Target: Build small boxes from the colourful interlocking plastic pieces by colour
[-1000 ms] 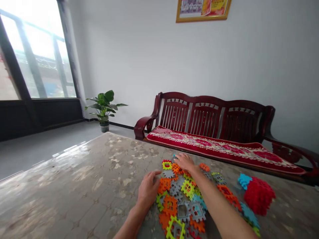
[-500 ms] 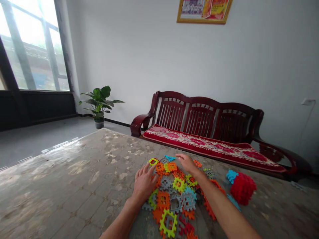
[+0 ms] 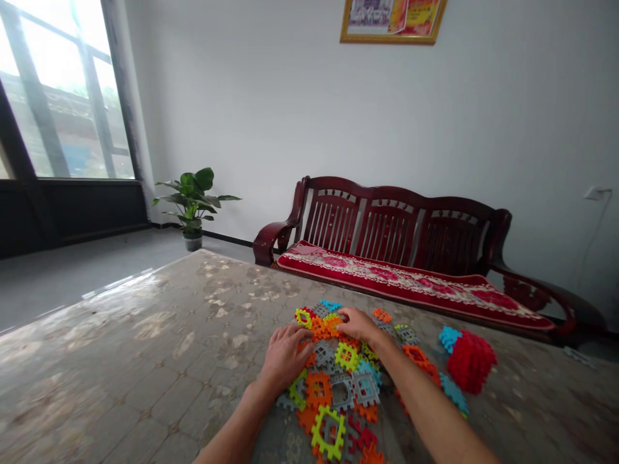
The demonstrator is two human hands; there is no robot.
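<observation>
A heap of flat interlocking plastic tiles [image 3: 338, 386] in orange, green, grey, blue and red lies on the patterned table [image 3: 145, 348]. My left hand [image 3: 284, 356] rests palm down on the heap's left edge, its fingers curled over orange and green tiles. My right hand [image 3: 356, 324] lies on the far side of the heap, fingers bent over an orange tile [image 3: 327, 324]. Whether either hand grips a tile is hidden by the fingers. A red ball built of tiles [image 3: 471, 361] sits to the right, apart from both hands.
A dark red wooden bench [image 3: 406, 238] with a red floral cushion stands just beyond the table's far edge. A potted plant [image 3: 192, 200] stands on the floor by the wall, near a large window [image 3: 53, 96]. A framed picture [image 3: 391, 19] hangs above.
Both hands have closed in toward each other on the far part of the heap, and their fingers have curled down onto the tiles. The view has barely shifted.
</observation>
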